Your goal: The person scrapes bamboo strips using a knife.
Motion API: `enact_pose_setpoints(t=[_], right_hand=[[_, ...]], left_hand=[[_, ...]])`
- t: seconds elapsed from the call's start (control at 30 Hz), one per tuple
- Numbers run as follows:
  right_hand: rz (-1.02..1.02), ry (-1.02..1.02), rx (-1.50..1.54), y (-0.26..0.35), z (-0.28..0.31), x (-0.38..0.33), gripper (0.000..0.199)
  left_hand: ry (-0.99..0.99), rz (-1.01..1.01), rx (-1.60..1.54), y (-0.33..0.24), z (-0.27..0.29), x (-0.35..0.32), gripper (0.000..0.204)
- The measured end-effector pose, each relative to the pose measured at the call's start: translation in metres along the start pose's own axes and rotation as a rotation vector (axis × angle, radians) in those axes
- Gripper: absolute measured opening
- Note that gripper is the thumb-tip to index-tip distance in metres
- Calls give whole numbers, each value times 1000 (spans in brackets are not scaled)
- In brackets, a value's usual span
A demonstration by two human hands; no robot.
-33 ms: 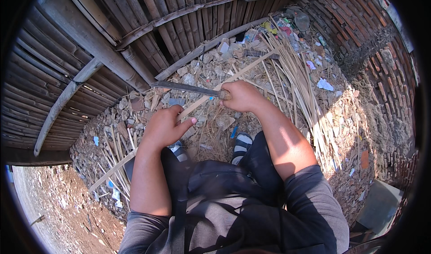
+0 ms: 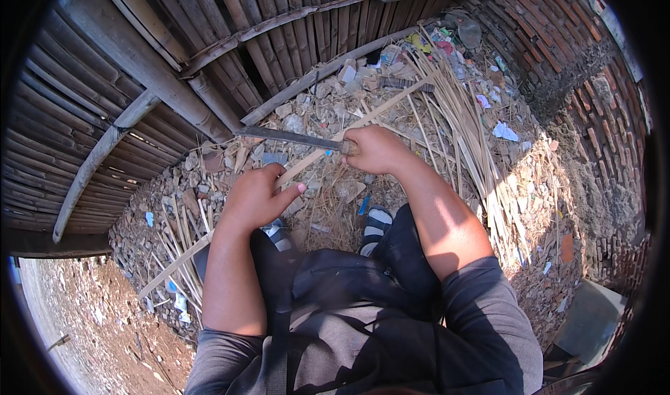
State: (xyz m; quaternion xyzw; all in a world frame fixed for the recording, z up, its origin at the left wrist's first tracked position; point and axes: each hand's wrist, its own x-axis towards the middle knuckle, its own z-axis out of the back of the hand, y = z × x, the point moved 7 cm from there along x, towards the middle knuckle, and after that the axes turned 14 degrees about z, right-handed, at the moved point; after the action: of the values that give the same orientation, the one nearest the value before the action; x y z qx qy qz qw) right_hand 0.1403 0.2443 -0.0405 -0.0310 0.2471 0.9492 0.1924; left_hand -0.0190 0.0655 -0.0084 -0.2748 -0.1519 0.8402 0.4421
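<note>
My right hand [image 2: 375,149] is wrapped round the short wooden handle of a long knife [image 2: 289,138]. Its dark blade points left and crosses over a flat pale bamboo strip [image 2: 387,103]. The strip slants from the lower left, past my left forearm, up to the far right. My left hand [image 2: 251,196] grips this strip below the blade, its thumb stretched out along the near side. The fingers under the strip are partly hidden.
A bundle of split bamboo strips [image 2: 474,158] lies to my right; more thin strips [image 2: 183,220] lie at left. Rubble and litter [image 2: 293,123] cover the ground. A bamboo wall [image 2: 279,39] stands ahead and left, a brick wall [image 2: 558,18] at right. My sandalled foot [image 2: 377,224] rests below.
</note>
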Motion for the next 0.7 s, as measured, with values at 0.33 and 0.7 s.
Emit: enact_pose_setpoints(t=[0.33, 0.7], right_hand=[[48, -7, 3, -2, -10, 3, 40], [35, 73, 8, -2, -20, 6, 43]], left_hand=[[21, 2, 22, 4, -5, 1, 56], [56, 14, 32, 6, -10, 1, 59]])
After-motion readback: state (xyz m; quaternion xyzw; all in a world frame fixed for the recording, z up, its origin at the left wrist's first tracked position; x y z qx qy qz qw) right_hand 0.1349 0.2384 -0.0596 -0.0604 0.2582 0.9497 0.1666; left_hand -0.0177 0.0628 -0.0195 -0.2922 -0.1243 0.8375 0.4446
